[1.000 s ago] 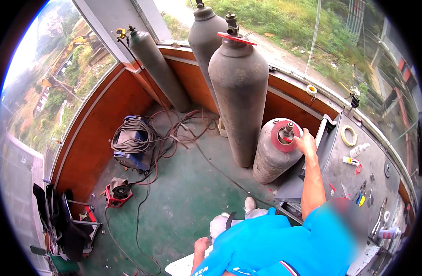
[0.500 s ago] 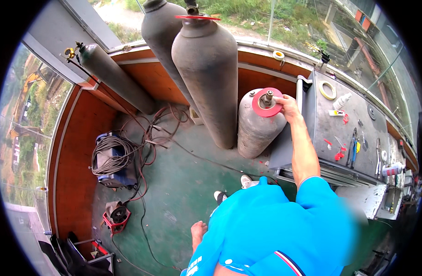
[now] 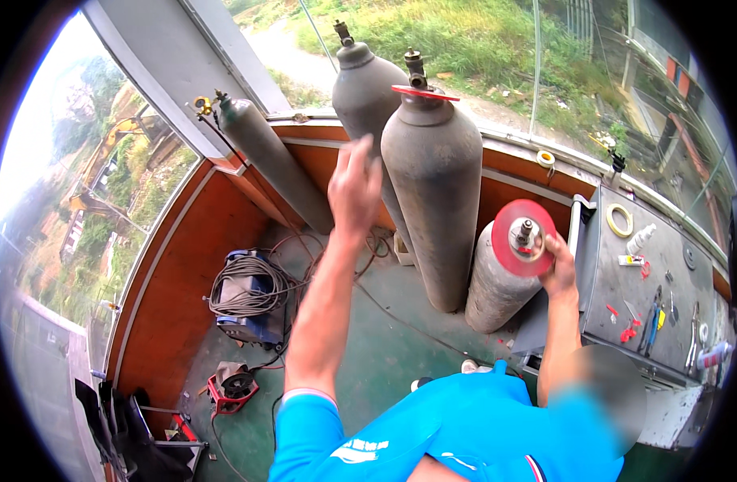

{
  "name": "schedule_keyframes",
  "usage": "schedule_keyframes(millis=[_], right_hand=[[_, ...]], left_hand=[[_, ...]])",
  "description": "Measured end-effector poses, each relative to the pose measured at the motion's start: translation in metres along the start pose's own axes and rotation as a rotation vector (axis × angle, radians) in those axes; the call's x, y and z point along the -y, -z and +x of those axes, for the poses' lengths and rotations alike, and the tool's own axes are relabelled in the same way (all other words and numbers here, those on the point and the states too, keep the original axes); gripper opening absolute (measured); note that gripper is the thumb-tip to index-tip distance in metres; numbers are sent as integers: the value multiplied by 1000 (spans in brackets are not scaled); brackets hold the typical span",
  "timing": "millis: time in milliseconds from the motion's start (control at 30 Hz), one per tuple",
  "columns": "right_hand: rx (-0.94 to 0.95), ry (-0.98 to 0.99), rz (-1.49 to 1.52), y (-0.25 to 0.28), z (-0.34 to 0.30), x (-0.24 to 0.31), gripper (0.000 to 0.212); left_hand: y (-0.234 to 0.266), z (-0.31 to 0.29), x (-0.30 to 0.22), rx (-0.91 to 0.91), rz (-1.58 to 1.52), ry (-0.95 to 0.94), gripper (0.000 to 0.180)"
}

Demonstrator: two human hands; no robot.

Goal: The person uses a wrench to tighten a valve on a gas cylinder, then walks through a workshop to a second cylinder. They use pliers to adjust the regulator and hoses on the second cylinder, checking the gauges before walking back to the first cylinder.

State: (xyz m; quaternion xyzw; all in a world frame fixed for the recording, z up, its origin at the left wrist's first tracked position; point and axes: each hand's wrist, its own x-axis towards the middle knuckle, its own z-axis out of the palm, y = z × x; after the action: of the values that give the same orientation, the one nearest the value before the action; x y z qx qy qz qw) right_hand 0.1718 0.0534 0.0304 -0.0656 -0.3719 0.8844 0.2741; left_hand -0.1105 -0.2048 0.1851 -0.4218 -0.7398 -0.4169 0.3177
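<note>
A flat red ring (image 3: 500,237) is gripped at its right edge by my right hand (image 3: 558,265), thumb and fingers closed on it. Through its hole I see the brass valve (image 3: 525,230) on top of a short grey gas cylinder (image 3: 493,299). The ring looks raised above the cylinder's shoulder. My left hand (image 3: 355,189) is up in the air with fingers loosely extended and nothing visible in them. In the picture it overlaps a tall grey cylinder (image 3: 367,88). Beside that, another tall cylinder (image 3: 433,169) wears a similar red ring (image 3: 425,92) below its valve.
A slimmer cylinder (image 3: 272,157) with a gauge leans in the left corner. Coiled cable lies over a blue machine (image 3: 256,301), with hoses trailing across the green floor. At right, a grey workbench (image 3: 618,281) carries pliers, tape and a white bottle. Windows line the back.
My left hand has risen from low beside my body to in front of the tall cylinders. My right hand has brought the red ring upward, closer to me. The view has shifted left.
</note>
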Motion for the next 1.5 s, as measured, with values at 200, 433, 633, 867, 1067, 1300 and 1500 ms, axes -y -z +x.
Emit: schedule_keyframes(millis=[200,433,633,867,1067,1300,1500], right_hand=[[-195,-13,17,9,-67,-11,33],[-289,59,74,69,-114,6,27],[-273,17,57,54,-93,6,28],[-280,-44,49,47,-83,-9,22],[-304,-35,57,48,-91,-17,21],[-306,-69,11,42,-89,-14,20],[-229,-70,-3,42,-97,-20,27]], left_hand=[[-37,125,15,125,178,-275,42],[-69,132,19,169,271,-377,17],[-76,117,27,-18,276,-371,21],[-82,118,29,-78,282,-441,17],[-75,106,12,-139,174,-354,18],[-72,138,10,-269,242,-309,19],[-70,170,18,-315,183,-237,13]])
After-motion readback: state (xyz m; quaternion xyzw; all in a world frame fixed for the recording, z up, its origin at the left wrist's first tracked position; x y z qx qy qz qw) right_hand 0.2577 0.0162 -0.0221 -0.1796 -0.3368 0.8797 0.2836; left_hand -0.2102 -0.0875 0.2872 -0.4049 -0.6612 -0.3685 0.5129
